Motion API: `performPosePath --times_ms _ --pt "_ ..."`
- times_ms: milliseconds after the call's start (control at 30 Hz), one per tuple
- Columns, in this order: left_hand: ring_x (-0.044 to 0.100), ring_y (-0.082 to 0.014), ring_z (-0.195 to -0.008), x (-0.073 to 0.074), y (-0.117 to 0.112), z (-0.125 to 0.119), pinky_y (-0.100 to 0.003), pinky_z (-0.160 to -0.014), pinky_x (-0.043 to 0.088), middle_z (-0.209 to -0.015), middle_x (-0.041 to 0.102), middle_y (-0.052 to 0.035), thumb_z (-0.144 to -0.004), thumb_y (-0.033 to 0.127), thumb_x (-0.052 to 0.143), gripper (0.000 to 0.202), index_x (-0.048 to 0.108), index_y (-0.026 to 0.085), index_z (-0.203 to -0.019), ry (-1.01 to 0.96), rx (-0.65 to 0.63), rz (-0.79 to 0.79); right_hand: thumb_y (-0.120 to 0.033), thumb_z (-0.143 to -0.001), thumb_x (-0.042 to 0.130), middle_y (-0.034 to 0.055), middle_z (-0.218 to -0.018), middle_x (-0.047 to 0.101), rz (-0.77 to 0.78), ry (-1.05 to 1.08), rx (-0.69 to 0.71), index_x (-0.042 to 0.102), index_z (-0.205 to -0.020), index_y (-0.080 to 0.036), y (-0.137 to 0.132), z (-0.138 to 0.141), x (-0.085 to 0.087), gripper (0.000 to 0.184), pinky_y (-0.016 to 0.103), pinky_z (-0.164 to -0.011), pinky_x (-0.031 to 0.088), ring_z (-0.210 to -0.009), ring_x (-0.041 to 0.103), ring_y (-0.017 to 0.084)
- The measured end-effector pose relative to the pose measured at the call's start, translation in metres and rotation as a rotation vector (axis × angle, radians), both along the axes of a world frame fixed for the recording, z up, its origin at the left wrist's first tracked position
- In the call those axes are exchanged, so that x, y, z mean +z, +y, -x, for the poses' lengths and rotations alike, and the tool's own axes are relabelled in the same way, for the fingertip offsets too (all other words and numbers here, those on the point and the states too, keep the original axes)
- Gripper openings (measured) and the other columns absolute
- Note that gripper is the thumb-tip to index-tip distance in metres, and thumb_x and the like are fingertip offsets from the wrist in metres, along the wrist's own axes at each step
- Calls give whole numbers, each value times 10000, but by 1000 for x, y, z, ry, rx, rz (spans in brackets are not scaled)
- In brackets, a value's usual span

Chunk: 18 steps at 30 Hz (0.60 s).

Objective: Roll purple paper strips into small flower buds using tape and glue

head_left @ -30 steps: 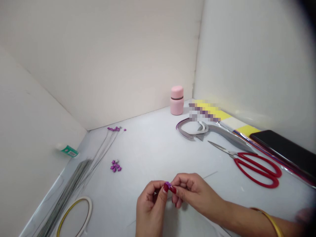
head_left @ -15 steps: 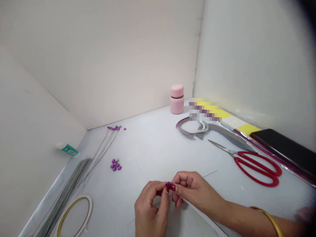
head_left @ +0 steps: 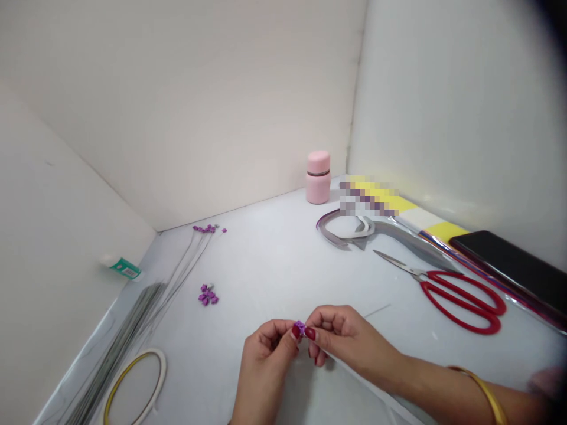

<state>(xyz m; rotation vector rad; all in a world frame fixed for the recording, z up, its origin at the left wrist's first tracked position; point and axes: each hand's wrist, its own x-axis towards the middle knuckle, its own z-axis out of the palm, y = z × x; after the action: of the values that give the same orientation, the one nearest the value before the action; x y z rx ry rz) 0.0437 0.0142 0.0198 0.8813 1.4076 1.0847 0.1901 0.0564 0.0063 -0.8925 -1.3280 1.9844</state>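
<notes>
Between my two hands is a small purple folded bud (head_left: 300, 326), low in the middle of the view. My left hand (head_left: 269, 357) pinches it with thumb and forefinger from the left. From the right, the thumb and forefinger of my right hand (head_left: 345, 333) close on its other edge. A pale narrow strip (head_left: 372, 386) runs from beneath my right hand toward the lower right; whether it joins the bud is hidden. Left of my hands lies a cluster of purple folded buds (head_left: 207, 295). Several more purple buds (head_left: 204, 229) on thin wires lie farther back.
Red-handled scissors (head_left: 463, 301) lie at right, near grey strips (head_left: 407, 245), a black phone (head_left: 509, 260) and yellow-topped packets (head_left: 445, 231). A pink flask (head_left: 318, 180) stands at the back. At left are a wire bundle (head_left: 117, 348), a tape roll (head_left: 163, 372) and a green-labelled tube (head_left: 126, 268).
My left hand has turned a little and its thumb has shifted up and left on the purple bud. More of the bud shows. My right hand has barely moved.
</notes>
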Motion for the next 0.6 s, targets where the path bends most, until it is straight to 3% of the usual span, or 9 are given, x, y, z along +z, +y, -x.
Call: performPosePath --times_ms 200,433,600 --pt "503 -108 -574 3 -1 -3 -199 -563 381 -570 630 -4 -723 294 620 178 661 132 -665 -76 -22 -35 -421 -706 626 1 -582 579 -21 -5 -18 568 -699 -124 -1 0 3 302 242 -542 416 -527 520 102" --pt "518 -120 -535 -7 -3 -9 -226 -563 393 -522 623 -10 -722 270 627 166 646 136 -626 -211 55 -60 -389 -718 625 0 -585 577 -43 3 -17 565 -691 -127 -1 1 3 270 238 -548 413 -534 516 99" --pt "535 -127 -542 -4 -3 -7 -237 -574 416 -535 631 -13 -728 272 621 166 639 136 -633 -122 30 -55 -405 -714 623 0 -590 584 -29 -28 -5 578 -714 -127 -2 1 -1 281 238 -543 411 -531 521 102"
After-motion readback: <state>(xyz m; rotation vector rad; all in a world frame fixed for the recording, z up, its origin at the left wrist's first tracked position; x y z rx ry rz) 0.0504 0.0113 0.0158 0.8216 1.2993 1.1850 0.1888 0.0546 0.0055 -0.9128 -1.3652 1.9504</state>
